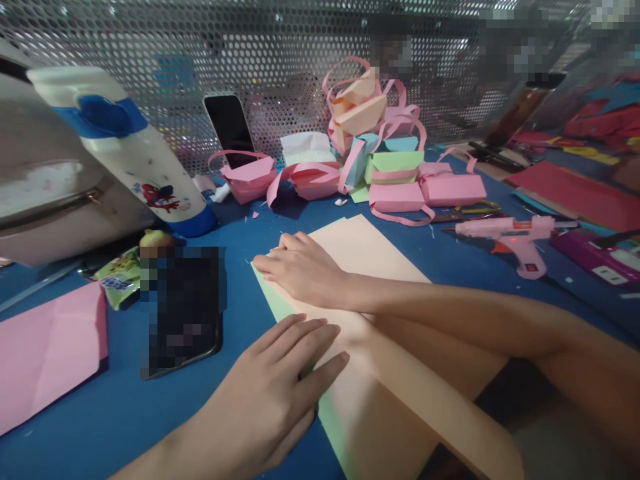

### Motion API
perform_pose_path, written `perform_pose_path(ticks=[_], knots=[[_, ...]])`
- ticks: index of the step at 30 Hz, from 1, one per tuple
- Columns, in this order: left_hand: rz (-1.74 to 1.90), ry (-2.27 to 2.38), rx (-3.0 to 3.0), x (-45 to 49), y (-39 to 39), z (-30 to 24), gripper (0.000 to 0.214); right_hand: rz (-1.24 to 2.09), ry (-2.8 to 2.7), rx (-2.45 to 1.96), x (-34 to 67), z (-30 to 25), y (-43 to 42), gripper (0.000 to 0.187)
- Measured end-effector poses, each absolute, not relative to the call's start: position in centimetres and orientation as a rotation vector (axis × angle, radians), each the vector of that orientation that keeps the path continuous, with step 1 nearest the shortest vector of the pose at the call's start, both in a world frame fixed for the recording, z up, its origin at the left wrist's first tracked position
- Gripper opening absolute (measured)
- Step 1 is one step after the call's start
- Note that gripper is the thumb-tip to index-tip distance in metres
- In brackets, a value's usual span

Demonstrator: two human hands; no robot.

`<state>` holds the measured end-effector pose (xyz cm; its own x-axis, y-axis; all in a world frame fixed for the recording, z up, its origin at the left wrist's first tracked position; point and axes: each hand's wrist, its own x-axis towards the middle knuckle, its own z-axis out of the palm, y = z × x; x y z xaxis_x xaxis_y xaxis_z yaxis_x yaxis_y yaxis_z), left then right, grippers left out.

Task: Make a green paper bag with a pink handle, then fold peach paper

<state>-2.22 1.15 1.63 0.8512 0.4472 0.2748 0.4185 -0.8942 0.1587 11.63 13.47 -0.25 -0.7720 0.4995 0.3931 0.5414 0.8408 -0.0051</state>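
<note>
A peach paper sheet (385, 257) lies on a green sheet (333, 427) whose edge shows along the left. Its near part is folded or curled over toward me. My right hand (305, 270) reaches across to the far left edge of the peach paper, fingers curled down against it; its fingertips are partly hidden. My left hand (287, 377) rests at the near left edge, palm down with fingers stretched out over the peach paper. Left of the hands, a dark phone (187, 320) lies on the table.
Pink folded paper baskets (250, 179) and a pile of other paper baskets (360, 107) stand along a perforated metal panel (280, 73). A white-blue bottle (135, 160) leans left. A pink glue gun (515, 233) and red paper (580, 193) lie right, pink paper (50, 347) left.
</note>
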Motion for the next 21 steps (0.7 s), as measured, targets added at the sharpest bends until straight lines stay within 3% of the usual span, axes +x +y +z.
perform_pose_path(ticks=[21], knots=[[0.444,0.725,2.919,-2.34,0.87,1.46,0.045,-0.245,-2.623,-0.727,11.52,-0.25,13.49,0.012]])
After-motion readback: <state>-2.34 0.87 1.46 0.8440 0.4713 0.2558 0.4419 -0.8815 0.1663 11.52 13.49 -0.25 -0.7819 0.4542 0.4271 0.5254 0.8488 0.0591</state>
